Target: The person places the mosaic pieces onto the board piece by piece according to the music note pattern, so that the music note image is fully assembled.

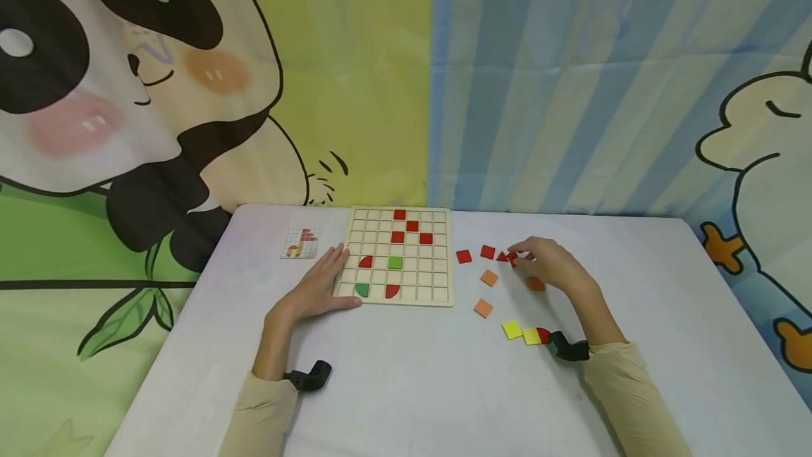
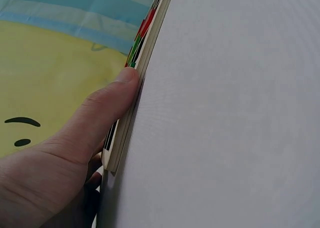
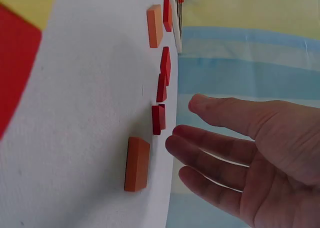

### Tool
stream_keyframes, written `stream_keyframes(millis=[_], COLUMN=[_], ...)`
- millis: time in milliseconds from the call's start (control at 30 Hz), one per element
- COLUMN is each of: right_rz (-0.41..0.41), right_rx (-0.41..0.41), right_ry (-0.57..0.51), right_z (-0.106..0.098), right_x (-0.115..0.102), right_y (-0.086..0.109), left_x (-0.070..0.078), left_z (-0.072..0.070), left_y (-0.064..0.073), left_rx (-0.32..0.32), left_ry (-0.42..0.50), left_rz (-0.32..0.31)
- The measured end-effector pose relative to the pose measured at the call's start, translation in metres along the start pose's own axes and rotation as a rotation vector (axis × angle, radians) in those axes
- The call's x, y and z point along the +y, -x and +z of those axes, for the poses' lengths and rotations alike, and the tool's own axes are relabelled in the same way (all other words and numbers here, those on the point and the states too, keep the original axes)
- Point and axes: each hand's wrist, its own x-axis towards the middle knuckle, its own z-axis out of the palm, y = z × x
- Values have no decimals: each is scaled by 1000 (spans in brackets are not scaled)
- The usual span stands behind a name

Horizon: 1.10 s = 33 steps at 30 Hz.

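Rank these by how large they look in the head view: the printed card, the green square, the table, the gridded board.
1. Table
2. Gridded board
3. Printed card
4. Green square
The differences are plain; no two look alike.

panda backdrop [image 1: 209, 97] behind white table [image 1: 419, 386]

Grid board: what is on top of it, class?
On the board: four red squares, a green square, two red quarter-circles and a green quarter-circle. The left hand covers part of its left edge; what lies under the hand cannot be seen.
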Motion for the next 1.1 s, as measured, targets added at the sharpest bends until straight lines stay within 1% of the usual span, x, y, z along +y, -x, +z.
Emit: stream_keyframes(millis=[133, 400, 567, 800, 1100], right_rz=[25, 51, 66, 35, 19], right_rx=[-30, -34, -39, 17, 53], right_ry=[9, 76, 63, 96, 112], right_z=[3, 9, 12, 17, 20], right_x=[-2, -3, -5, -2, 0], right_y=[-1, -2, -4, -8, -12], left_x=[0, -1, -3, -2, -1], left_z=[0, 0, 2, 2, 1], left_y=[0, 0, 1, 1, -1], left_rx=[3, 0, -1, 0, -5], left_ry=[-1, 2, -7, -7, -12], left_rz=[5, 6, 4, 0, 6])
